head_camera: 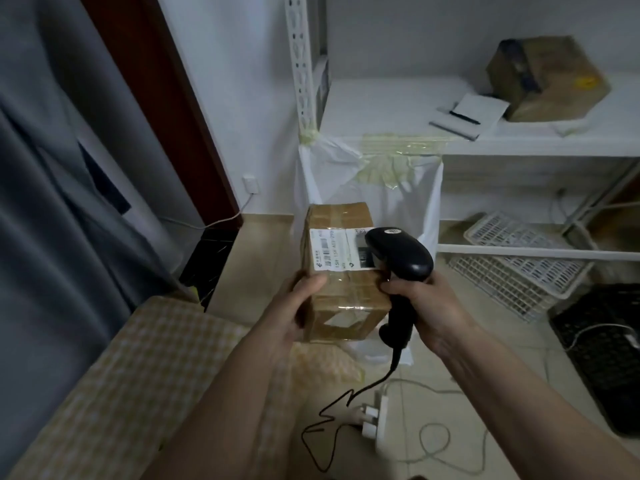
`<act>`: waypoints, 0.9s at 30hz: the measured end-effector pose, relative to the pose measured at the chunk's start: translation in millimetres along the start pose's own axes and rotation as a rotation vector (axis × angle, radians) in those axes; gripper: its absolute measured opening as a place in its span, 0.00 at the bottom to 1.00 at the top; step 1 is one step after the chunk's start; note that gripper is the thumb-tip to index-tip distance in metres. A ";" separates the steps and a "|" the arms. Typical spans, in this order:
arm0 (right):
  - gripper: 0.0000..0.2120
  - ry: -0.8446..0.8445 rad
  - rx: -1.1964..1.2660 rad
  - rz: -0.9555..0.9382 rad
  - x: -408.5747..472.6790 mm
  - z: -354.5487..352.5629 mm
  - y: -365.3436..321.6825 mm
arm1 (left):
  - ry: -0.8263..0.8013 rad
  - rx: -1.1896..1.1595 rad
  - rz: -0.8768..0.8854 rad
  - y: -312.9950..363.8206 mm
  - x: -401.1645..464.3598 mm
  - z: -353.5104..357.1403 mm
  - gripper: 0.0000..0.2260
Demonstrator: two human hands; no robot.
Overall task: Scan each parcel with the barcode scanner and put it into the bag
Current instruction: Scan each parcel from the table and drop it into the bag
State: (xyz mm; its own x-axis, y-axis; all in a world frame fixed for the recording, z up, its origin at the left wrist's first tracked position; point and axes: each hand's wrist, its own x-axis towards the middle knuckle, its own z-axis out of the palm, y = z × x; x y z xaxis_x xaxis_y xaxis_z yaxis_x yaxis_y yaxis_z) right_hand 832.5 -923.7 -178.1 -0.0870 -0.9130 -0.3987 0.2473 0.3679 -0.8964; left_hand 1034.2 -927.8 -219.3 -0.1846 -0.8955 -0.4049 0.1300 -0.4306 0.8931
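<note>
The left hand grips a taped cardboard parcel from its left side, thumb on top and fingers curled underneath, holding it in the air over the floor. The right hand wraps its fingers round the handle of a black barcode scanner, whose head sits just above the white shipping label on the parcel's top. Behind the parcel a white plastic bag hangs taped to the edge of a white shelf, where another cardboard box rests.
</note>
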 end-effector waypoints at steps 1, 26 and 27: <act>0.10 0.006 0.006 -0.004 8.5 -1.9 -4.0 | 0.019 -0.025 -0.014 3.4 9.7 0.8 0.38; 0.09 0.022 0.003 0.303 366.0 -123.8 -67.6 | 0.487 0.184 -0.250 10.3 378.4 109.2 0.50; 0.08 0.029 -0.014 0.322 375.7 -128.5 -62.7 | 0.503 0.301 -0.319 -3.5 389.2 112.2 0.52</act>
State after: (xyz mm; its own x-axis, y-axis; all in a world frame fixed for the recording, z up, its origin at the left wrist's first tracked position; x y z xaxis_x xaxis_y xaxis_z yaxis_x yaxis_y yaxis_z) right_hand 660.3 -1267.1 -296.6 -0.0342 -0.7441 -0.6672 0.2536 0.6393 -0.7259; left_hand 852.7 -1262.3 -358.0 0.3178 -0.7038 -0.6353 -0.1471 -0.6985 0.7003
